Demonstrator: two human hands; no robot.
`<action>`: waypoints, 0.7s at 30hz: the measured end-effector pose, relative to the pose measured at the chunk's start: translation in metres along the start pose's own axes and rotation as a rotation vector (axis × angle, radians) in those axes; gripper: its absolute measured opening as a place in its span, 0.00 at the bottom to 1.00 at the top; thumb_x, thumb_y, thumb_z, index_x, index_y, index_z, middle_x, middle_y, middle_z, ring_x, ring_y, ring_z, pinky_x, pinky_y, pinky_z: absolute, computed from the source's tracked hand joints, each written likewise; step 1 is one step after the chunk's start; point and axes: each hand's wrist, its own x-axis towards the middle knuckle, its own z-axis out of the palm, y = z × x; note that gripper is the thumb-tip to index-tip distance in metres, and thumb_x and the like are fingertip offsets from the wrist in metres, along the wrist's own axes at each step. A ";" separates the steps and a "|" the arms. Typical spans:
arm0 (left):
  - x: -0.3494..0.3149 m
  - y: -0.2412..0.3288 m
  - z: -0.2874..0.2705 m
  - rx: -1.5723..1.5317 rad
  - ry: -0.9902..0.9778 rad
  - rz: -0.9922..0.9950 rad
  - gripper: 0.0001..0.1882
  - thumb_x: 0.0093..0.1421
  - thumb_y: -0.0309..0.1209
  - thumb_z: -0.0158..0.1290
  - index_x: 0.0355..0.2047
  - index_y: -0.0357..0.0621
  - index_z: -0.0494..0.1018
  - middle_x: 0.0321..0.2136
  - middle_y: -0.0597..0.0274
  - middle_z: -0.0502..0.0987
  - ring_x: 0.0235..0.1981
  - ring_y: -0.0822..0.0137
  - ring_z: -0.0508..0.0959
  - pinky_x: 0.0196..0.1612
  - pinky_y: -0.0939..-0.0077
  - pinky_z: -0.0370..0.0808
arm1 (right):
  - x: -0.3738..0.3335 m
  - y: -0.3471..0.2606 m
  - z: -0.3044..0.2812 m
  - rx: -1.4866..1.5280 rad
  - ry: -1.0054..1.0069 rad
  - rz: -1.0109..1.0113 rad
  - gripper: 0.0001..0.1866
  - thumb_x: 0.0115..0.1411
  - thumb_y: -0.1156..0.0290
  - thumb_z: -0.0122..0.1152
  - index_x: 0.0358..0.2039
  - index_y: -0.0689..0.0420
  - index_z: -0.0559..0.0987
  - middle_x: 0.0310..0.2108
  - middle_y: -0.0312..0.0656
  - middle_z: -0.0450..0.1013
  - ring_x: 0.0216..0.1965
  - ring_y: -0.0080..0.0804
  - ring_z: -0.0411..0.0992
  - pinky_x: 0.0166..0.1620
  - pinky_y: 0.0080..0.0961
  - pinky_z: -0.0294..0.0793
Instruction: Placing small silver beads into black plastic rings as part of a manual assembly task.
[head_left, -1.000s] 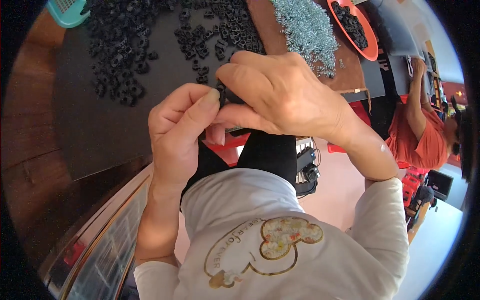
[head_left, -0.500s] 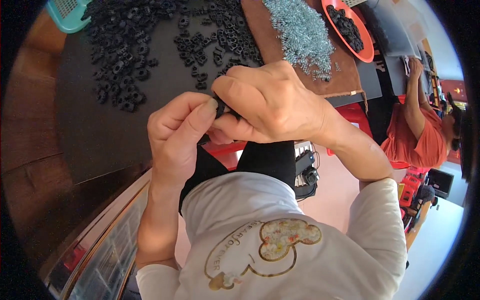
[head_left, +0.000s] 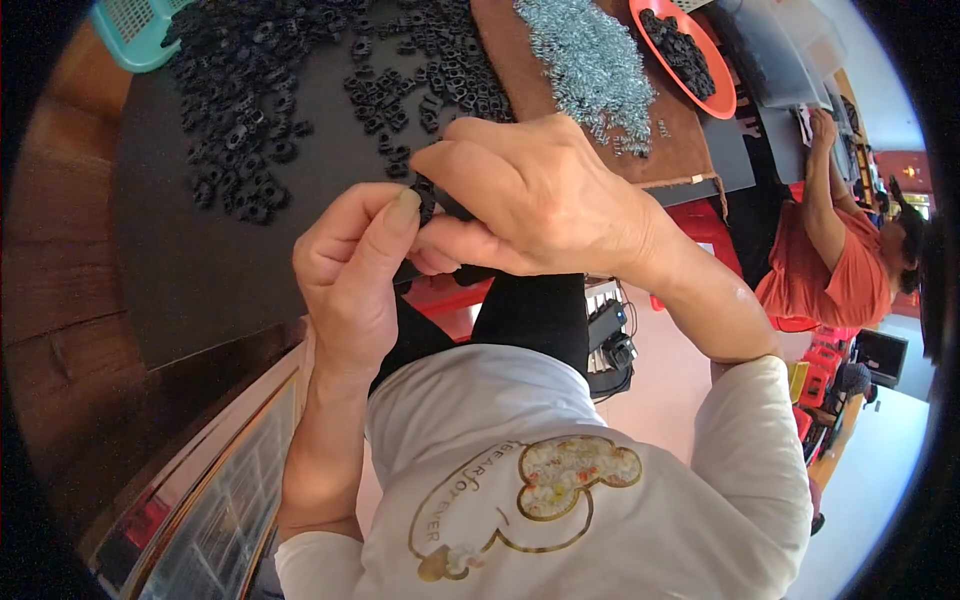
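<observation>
My left hand (head_left: pixel 350 265) pinches a small black plastic part (head_left: pixel 425 198) between thumb and forefinger. From the right, my right hand (head_left: pixel 545 200) is closed against the same part, its fingers curled and meeting the left fingertips. Most of the part is covered by the fingers, so its full shape and anything else in the right fingers are hidden. Both hands are held above my lap at the table's near edge. Just beyond them lie loose small black plastic parts (head_left: pixel 385 105), and a larger heap of similar black parts (head_left: pixel 245 100) spreads to the left.
Small silvery metal springs (head_left: pixel 590 70) are piled on a brown cloth (head_left: pixel 685 160). Beyond it, an orange-red dish (head_left: pixel 722 95) holds black pieces. A turquoise basket (head_left: pixel 135 45) stands at the far left of the dark tabletop (head_left: pixel 160 260). A person in an orange shirt (head_left: pixel 835 255) sits to the right.
Both hands have shifted slightly to the left, still together on the black part. A little more of the part shows between the fingertips.
</observation>
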 end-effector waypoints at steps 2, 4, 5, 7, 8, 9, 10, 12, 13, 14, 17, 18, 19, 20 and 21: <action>-0.001 0.000 0.000 0.017 0.000 0.018 0.11 0.66 0.31 0.49 0.33 0.34 0.75 0.22 0.61 0.78 0.22 0.76 0.74 0.29 0.83 0.72 | -0.001 -0.002 0.002 -0.011 0.004 0.010 0.18 0.49 0.64 0.68 0.34 0.63 0.74 0.22 0.41 0.68 0.19 0.38 0.71 0.19 0.30 0.70; -0.001 -0.002 -0.001 0.012 0.016 0.023 0.11 0.66 0.31 0.49 0.33 0.33 0.75 0.22 0.62 0.78 0.23 0.77 0.74 0.29 0.83 0.72 | 0.000 -0.004 0.003 -0.022 0.000 0.024 0.18 0.49 0.64 0.68 0.34 0.63 0.74 0.21 0.41 0.67 0.19 0.38 0.71 0.19 0.29 0.70; -0.001 -0.003 -0.001 0.011 0.016 0.023 0.11 0.66 0.31 0.49 0.33 0.33 0.75 0.22 0.62 0.78 0.23 0.77 0.74 0.29 0.83 0.72 | 0.000 -0.005 0.003 -0.033 -0.003 0.037 0.18 0.49 0.64 0.68 0.34 0.63 0.74 0.21 0.41 0.67 0.19 0.38 0.71 0.19 0.29 0.70; -0.002 -0.003 -0.001 0.035 0.054 0.036 0.11 0.66 0.30 0.49 0.33 0.33 0.75 0.22 0.62 0.78 0.23 0.77 0.74 0.29 0.84 0.72 | 0.000 -0.007 0.004 -0.045 0.008 0.041 0.18 0.50 0.65 0.68 0.34 0.63 0.74 0.21 0.41 0.67 0.19 0.38 0.71 0.19 0.29 0.70; -0.001 -0.003 -0.001 0.034 0.054 0.036 0.11 0.66 0.30 0.49 0.33 0.33 0.75 0.22 0.62 0.78 0.23 0.77 0.74 0.29 0.84 0.72 | 0.000 -0.008 0.005 -0.057 0.021 0.045 0.17 0.50 0.65 0.67 0.34 0.63 0.74 0.21 0.41 0.67 0.19 0.38 0.71 0.19 0.29 0.70; -0.001 -0.003 -0.002 0.058 0.042 0.061 0.11 0.66 0.30 0.49 0.34 0.33 0.75 0.22 0.62 0.78 0.23 0.77 0.74 0.29 0.83 0.72 | 0.000 -0.008 0.005 -0.057 0.020 0.045 0.17 0.50 0.65 0.67 0.34 0.63 0.74 0.21 0.41 0.67 0.19 0.38 0.71 0.19 0.29 0.70; -0.001 -0.003 -0.003 0.081 0.029 0.086 0.11 0.66 0.30 0.48 0.34 0.33 0.75 0.23 0.62 0.78 0.23 0.77 0.74 0.30 0.83 0.72 | -0.001 -0.008 0.004 -0.055 0.010 0.053 0.17 0.51 0.65 0.67 0.34 0.63 0.74 0.21 0.41 0.67 0.19 0.38 0.71 0.20 0.29 0.70; -0.001 -0.001 -0.005 0.055 -0.004 0.040 0.11 0.67 0.30 0.48 0.34 0.33 0.74 0.23 0.62 0.78 0.23 0.77 0.75 0.30 0.83 0.73 | -0.001 -0.007 0.004 -0.047 0.000 0.062 0.17 0.51 0.64 0.66 0.34 0.63 0.74 0.20 0.41 0.67 0.19 0.37 0.71 0.20 0.29 0.71; -0.001 0.001 -0.006 0.029 -0.040 -0.005 0.12 0.67 0.31 0.48 0.34 0.32 0.74 0.24 0.62 0.78 0.24 0.77 0.75 0.31 0.83 0.73 | -0.001 -0.003 0.004 -0.021 -0.012 0.034 0.17 0.52 0.64 0.66 0.34 0.63 0.74 0.21 0.41 0.67 0.19 0.38 0.71 0.20 0.30 0.71; 0.000 0.003 -0.007 0.029 -0.041 -0.006 0.12 0.67 0.31 0.48 0.34 0.32 0.74 0.24 0.62 0.78 0.24 0.77 0.75 0.31 0.83 0.73 | -0.001 0.000 0.003 0.002 -0.023 0.007 0.17 0.52 0.64 0.65 0.34 0.63 0.73 0.21 0.41 0.67 0.19 0.38 0.71 0.20 0.30 0.71; 0.004 0.007 -0.008 -0.014 -0.128 -0.143 0.12 0.67 0.31 0.47 0.35 0.32 0.74 0.26 0.62 0.78 0.25 0.76 0.76 0.32 0.83 0.75 | 0.000 0.003 -0.001 -0.007 -0.047 -0.023 0.17 0.53 0.63 0.65 0.34 0.63 0.73 0.21 0.41 0.67 0.19 0.39 0.71 0.20 0.31 0.71; 0.005 0.007 -0.008 -0.019 -0.139 -0.161 0.12 0.67 0.31 0.47 0.36 0.32 0.74 0.26 0.62 0.79 0.26 0.76 0.77 0.33 0.83 0.75 | 0.000 0.003 -0.002 -0.008 -0.048 -0.021 0.17 0.53 0.63 0.65 0.34 0.63 0.73 0.21 0.41 0.67 0.19 0.39 0.71 0.20 0.31 0.71; 0.005 0.007 -0.007 -0.023 -0.151 -0.179 0.12 0.67 0.31 0.47 0.37 0.31 0.74 0.27 0.61 0.79 0.26 0.76 0.77 0.33 0.83 0.75 | -0.001 0.004 -0.003 -0.008 -0.050 -0.010 0.16 0.53 0.64 0.64 0.34 0.63 0.73 0.22 0.42 0.67 0.19 0.39 0.71 0.20 0.31 0.70; 0.006 0.006 -0.008 -0.023 -0.151 -0.180 0.12 0.67 0.31 0.47 0.37 0.31 0.74 0.27 0.61 0.79 0.26 0.76 0.77 0.33 0.83 0.75 | -0.002 0.004 -0.004 -0.008 -0.052 0.001 0.15 0.52 0.66 0.64 0.34 0.64 0.73 0.22 0.42 0.67 0.19 0.40 0.71 0.20 0.31 0.70; 0.006 0.005 -0.008 0.017 -0.156 -0.135 0.12 0.67 0.31 0.47 0.38 0.31 0.74 0.27 0.61 0.79 0.27 0.76 0.77 0.33 0.83 0.75 | -0.002 0.003 -0.003 -0.007 -0.052 0.002 0.15 0.52 0.66 0.64 0.34 0.64 0.73 0.22 0.42 0.67 0.19 0.40 0.71 0.20 0.31 0.70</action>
